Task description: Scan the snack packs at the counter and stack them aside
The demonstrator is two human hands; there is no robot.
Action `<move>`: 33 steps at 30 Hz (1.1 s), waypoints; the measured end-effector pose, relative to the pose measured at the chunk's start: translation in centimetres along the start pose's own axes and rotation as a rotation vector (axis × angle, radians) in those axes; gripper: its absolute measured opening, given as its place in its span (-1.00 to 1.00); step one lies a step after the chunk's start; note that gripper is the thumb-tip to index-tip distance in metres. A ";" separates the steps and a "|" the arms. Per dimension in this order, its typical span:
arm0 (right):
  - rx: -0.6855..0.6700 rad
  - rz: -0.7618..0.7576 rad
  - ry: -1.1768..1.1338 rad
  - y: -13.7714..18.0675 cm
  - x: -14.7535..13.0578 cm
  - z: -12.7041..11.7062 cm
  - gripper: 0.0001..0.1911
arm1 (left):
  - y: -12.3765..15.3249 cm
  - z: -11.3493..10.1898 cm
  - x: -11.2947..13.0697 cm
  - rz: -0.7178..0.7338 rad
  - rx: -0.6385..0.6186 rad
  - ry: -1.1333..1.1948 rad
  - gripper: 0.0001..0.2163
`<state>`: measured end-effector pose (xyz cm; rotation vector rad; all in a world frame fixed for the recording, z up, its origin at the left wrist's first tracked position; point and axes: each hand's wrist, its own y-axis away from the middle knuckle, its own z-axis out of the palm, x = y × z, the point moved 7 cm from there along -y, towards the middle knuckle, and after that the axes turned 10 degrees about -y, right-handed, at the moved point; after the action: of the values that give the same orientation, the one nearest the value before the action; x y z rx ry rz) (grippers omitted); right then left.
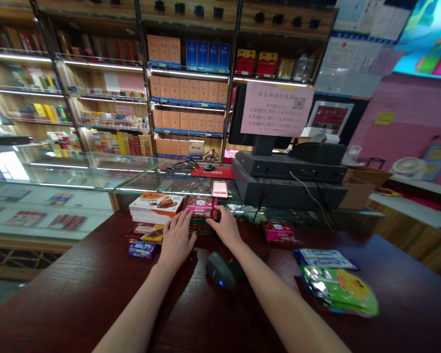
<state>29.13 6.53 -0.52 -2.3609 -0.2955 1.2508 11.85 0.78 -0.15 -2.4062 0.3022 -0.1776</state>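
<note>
A stack of chocolate bars in maroon-pink wrappers (201, 205) lies near the far edge of the dark wooden counter, its lower packs partly hidden. At its left end rests my left hand (179, 240), fingers over the edge and thumb on the near side. My right hand (226, 226) grips the right end between thumb and fingers. White chocolate boxes (156, 206) are piled just left of the stack. Beside them lie a yellow-wrapped bar (153, 235) and a purple packet (142, 249). Below my hands a black barcode scanner (220, 271) shows a blue light.
To the right lie another maroon pack (278, 231), blue-white packets (325, 258) and a green snack bag (340, 289). Behind the counter's far edge stands a cash register with monitor (286, 166), its cables hanging down. A glass display case (95, 169) spans the left, backed by stocked shelves.
</note>
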 end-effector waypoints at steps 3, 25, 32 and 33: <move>-0.014 0.013 0.014 0.1 -0.1 0.0 -0.57 | 0.0 0.0 -0.1 -0.003 -0.006 -0.001 -0.43; -0.086 0.012 0.003 0.9 0.8 -2.0 -0.39 | 0.2 -0.7 0.4 0.040 0.053 0.084 -0.51; -0.112 0.060 0.082 2.0 2.1 -4.3 -0.46 | 0.3 -1.0 1.5 0.189 0.077 0.165 -0.59; -0.110 0.067 0.092 2.1 2.3 -4.7 -0.47 | 0.3 -1.1 1.7 0.210 0.080 0.176 -0.61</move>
<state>34.24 4.21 -0.93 -2.5329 -0.2636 1.1792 13.23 -0.58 0.55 -2.2653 0.6133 -0.3001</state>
